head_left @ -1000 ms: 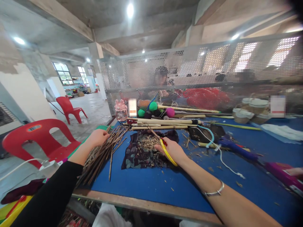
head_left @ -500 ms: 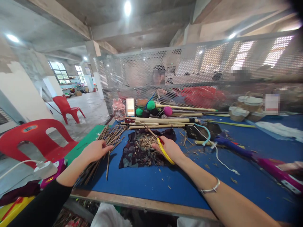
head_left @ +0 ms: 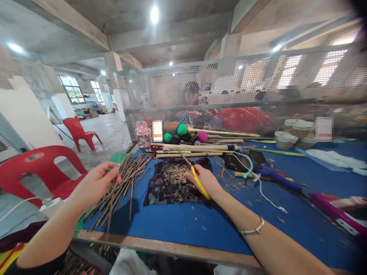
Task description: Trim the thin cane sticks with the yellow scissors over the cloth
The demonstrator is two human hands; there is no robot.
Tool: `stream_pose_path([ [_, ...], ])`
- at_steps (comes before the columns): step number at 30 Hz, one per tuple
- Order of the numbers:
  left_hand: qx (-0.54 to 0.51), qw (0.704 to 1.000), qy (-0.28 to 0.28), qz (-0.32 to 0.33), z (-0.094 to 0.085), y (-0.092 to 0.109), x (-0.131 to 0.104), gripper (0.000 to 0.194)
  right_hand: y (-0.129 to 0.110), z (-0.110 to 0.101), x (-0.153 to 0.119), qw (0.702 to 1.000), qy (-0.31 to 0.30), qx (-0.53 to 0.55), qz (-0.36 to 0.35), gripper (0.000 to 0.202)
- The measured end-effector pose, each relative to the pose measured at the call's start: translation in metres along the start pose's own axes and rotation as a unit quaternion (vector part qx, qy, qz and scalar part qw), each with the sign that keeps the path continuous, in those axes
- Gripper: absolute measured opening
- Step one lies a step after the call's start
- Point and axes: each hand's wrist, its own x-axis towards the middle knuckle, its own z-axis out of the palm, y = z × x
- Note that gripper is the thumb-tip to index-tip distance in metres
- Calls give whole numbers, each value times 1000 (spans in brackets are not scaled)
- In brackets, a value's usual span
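Observation:
My right hand (head_left: 203,181) is closed round yellow-handled scissors (head_left: 197,179), whose blades point up and left over a dark cloth (head_left: 160,191). Small brown clippings (head_left: 176,172) lie on that cloth. At the left, my left hand (head_left: 100,183) is raised over the near end of a heap of thin brown sticks (head_left: 129,179). Its thumb and fingers are pinched together, with a thin stick seeming to hang below them, though blur makes that hold hard to make out.
Pale rods (head_left: 197,154) lie across the back of the blue table (head_left: 166,223), near green and magenta balls and a pink bottle (head_left: 143,134). A glue gun (head_left: 281,179) and a white cable are at right. Red chairs (head_left: 43,172) stand left. Behind a perforated screen (head_left: 246,84) sits a person.
My left hand has moved left and up from the middle of the stick heap, and its fingers have closed. My right hand and the scissors have hardly moved.

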Motion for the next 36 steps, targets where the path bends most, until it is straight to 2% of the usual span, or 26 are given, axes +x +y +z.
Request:
stream_pose_path([
  [1, -140, 990, -5, 4, 2, 10, 0, 16, -1, -1, 0, 1000, 8, 18, 1, 41],
  [2, -253, 967, 15, 26, 9, 20, 1, 17, -1, -1, 0, 999, 15, 45, 0, 41],
  [4, -389, 920, 17, 38, 34, 34, 11, 14, -4, -1, 0, 992, 17, 127, -14, 41],
  [6, -451, 892, -28, 14, 70, 42, 26, 13, -6, -1, 0, 968, -16, 250, -17, 43],
  [9, -500, 861, -93, -16, 125, 48, 52, 20, -8, 0, 1, 886, -100, 453, 27, 40],
  [11, -518, 847, -119, -21, 150, 48, 64, 20, -6, -1, 3, 837, -129, 531, 34, 33],
  [13, -537, 834, -123, -38, 163, 45, 72, 18, -3, -1, 5, 814, -147, 561, 26, 27],
  [16, -561, 810, -147, -89, 167, 35, 75, 19, 0, -1, 6, 806, -157, 569, 27, 25],
  [20, -589, 767, -212, -140, 160, 24, 73, 25, -3, -1, 3, 823, -181, 537, 42, 23],
  [24, -529, 760, -314, -207, 158, 22, 71, 29, -2, -10, 0, 831, -219, 510, 31, 24],
  [26, -491, 769, -345, -219, 159, 21, 70, 28, 1, -16, 1, 840, -243, 486, 16, 23],
  [27, -478, 783, -341, -205, 159, 20, 69, 26, 3, -18, 1, 846, -250, 472, 8, 22],
  [30, -413, 843, -319, -131, 159, 15, 68, 26, 8, -23, 4, 865, -236, 443, -4, 20],
  [32, -340, 865, -357, -92, 157, 12, 68, 32, 9, -25, 5, 876, -215, 432, -6, 20],
  [34, -261, 868, -418, -65, 153, 10, 67, 34, 9, -29, 5, 886, -203, 416, -9, 22],
  [36, -199, 857, -473, -39, 151, 10, 64, 36, 9, -33, 5, 897, -204, 392, -18, 25],
])
